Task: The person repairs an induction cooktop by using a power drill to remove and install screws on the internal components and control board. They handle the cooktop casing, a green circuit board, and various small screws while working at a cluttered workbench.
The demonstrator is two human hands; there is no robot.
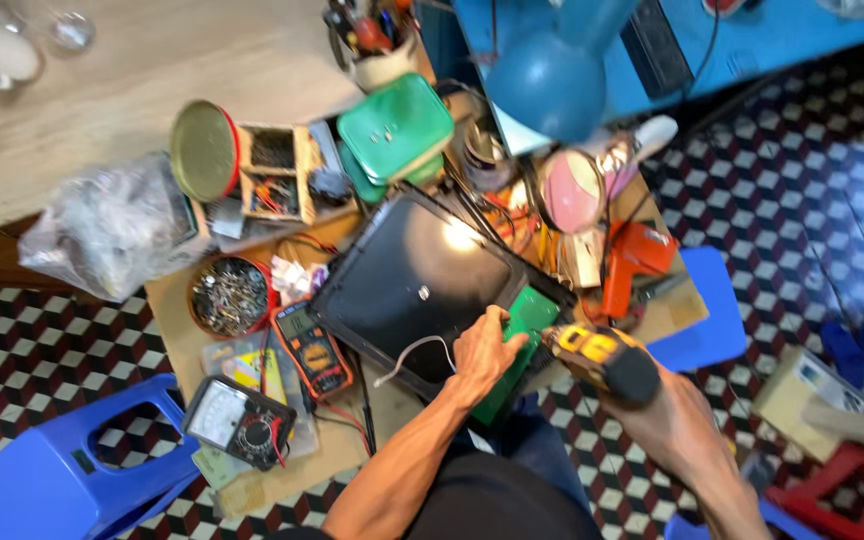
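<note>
A black flat panel, like the back of a laptop or monitor [412, 280], lies tilted on a cluttered low workbench [352, 450]. My left hand [482, 350] presses down on its near right corner, beside a green mat or board [522, 330] under that edge. A thin white wire [417, 350] curls off the panel's near edge. My right hand [667, 410] grips a yellow and black power screwdriver [602, 355], whose tip points at the panel's right corner.
On the bench stand a round tin of screws [229, 295], an orange multimeter [314, 350], an analogue meter [237, 420], a green box [394, 128], a blue lamp [547, 85] and an orange tool [632, 262]. Blue stools [52, 470] flank it on the checkered floor.
</note>
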